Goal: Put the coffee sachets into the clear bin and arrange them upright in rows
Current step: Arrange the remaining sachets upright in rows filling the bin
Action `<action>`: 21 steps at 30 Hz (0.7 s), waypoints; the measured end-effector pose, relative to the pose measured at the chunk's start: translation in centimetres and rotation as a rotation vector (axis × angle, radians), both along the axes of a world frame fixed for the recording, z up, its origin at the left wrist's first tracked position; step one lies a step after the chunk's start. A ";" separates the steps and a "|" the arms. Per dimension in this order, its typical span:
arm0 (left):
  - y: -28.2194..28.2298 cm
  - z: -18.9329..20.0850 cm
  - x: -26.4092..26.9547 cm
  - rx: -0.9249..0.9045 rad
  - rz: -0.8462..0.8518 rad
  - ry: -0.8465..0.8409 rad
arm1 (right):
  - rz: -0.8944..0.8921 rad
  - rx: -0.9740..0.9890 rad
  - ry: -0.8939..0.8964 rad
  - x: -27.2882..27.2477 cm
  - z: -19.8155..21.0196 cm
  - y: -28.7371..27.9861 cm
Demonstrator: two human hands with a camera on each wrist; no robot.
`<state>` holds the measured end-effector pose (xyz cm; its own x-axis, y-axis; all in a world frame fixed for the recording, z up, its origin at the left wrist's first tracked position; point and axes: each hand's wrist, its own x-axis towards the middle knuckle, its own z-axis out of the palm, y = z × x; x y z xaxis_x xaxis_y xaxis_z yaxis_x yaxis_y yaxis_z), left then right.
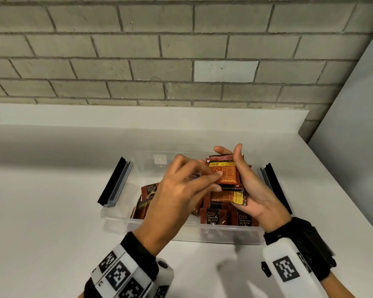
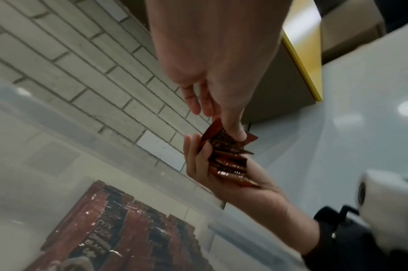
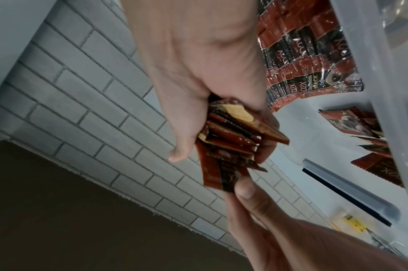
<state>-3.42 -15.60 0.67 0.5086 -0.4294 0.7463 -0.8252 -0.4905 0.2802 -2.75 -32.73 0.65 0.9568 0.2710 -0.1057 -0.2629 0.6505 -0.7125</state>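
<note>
A: Head view first: what fills it?
B: A grey brick wall (image 1: 138, 50) across the top, a white counter (image 1: 41, 201) below, and the clear bin (image 1: 121, 214) at the centre, its black-edged latches folded out at both ends.
A: And the coffee sachets?
B: Loose coffee sachets (image 1: 211, 216) lie jumbled in the bin; a few near its front wall stand upright showing "D2X BLACK".
A: The hands?
B: Above the bin, right of centre, the right hand (image 1: 254, 190) curls around a stack of sachets (image 1: 226, 175). The left hand (image 1: 177, 194), left of it, pinches the stack's left edge between thumb and fingertips.
</note>
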 end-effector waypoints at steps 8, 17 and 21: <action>2.8 4.8 3.2 -0.147 0.138 0.208 | -0.081 -0.002 0.081 0.7 -0.9 -1.3; 2.7 1.6 10.7 0.537 -0.009 0.779 | -0.162 0.013 0.068 0.6 -0.9 -2.1; 1.8 0.7 11.8 0.573 -0.063 0.987 | -0.164 0.003 0.078 0.5 -1.0 -2.1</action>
<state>8.42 -13.83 1.34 0.7298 -0.6234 -0.2805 -0.3971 -0.7206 0.5684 -2.25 -34.81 -0.30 0.9771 0.1122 -0.1806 -0.2073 0.6911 -0.6924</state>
